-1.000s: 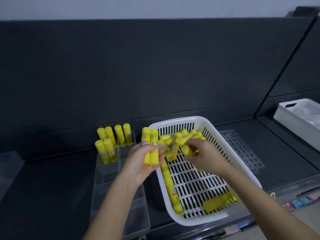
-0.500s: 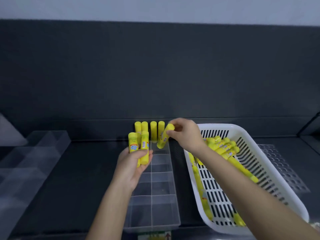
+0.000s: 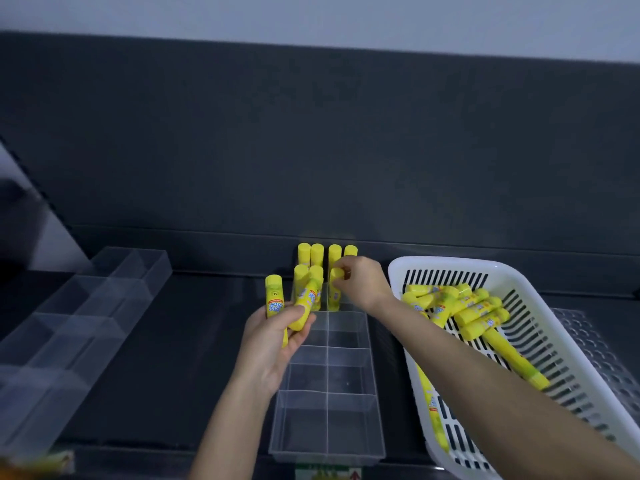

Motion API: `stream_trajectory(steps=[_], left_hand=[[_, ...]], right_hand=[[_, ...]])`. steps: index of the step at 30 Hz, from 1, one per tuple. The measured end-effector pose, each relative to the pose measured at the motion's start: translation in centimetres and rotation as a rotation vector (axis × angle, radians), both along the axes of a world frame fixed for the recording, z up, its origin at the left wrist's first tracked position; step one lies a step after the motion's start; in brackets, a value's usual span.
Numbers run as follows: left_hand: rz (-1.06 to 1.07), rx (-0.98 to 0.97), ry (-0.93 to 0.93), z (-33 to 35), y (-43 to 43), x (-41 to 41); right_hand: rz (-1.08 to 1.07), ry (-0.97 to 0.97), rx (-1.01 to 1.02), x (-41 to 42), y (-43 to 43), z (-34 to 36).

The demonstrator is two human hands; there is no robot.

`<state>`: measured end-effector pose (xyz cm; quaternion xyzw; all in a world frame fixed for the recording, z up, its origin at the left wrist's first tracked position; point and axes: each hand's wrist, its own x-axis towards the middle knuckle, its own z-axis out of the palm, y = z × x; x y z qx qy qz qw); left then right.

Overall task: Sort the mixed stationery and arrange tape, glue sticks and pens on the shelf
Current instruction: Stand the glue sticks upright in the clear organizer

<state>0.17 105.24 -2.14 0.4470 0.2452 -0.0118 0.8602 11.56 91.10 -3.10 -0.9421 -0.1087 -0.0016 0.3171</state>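
Note:
A clear divided organiser lies on the dark shelf, with several yellow glue sticks standing upright in its far compartments. My left hand grips two yellow glue sticks just left of the organiser. My right hand pinches the top of one upright glue stick set in the right column, second row from the back. A white slotted basket to the right holds several more glue sticks, lying flat.
A second clear divided organiser sits at the left of the shelf. A perforated clear panel lies behind the basket on the right. The dark back wall rises right behind the standing sticks.
My right hand has carried a glue stick from the basket over to the organiser and stood it upright in the second row. The camera view has swung left.

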Motion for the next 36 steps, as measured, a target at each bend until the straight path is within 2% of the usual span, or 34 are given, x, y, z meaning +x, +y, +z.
stream_trajectory(steps=[5, 10, 13, 18, 22, 25, 28, 32, 36], left_hand=[[0.009, 0.166, -0.012, -0.4, 0.1, -0.2], [0.010, 0.286, -0.075, -0.1, -0.8, 0.3], [-0.030, 0.317, -0.121, 0.3, -1.7, 0.9], [-0.110, 0.416, -0.128, 0.6, -2.0, 1.2], [-0.135, 0.453, -0.058, 0.2, -0.7, 1.5], [-0.164, 0.429, -0.024, 0.1, -0.3, 1.6], [-0.213, 0.456, -0.028, -0.1, -0.2, 1.5], [-0.262, 0.478, -0.077, -0.5, 0.4, 1.2], [-0.231, 0.548, -0.079, -0.9, 0.9, 1.1]], right_hand=[[0.047, -0.036, -0.037, -0.5, -0.2, 0.3], [0.283, -0.368, -0.151, -2.8, -1.3, 1.9], [0.435, -0.453, -0.224, -3.7, -1.7, 1.7], [0.399, -0.351, -0.185, -4.0, -2.6, 1.4], [0.074, -0.113, 0.080, -3.2, -3.6, 1.4], [-0.043, -0.003, 0.245, -2.5, -3.6, 1.5], [-0.075, 0.017, 0.221, -1.9, -2.9, 1.1], [-0.068, 0.015, 0.059, -1.2, -2.3, 0.2], [-0.055, 0.024, 0.048, -0.8, -1.9, -0.3]])
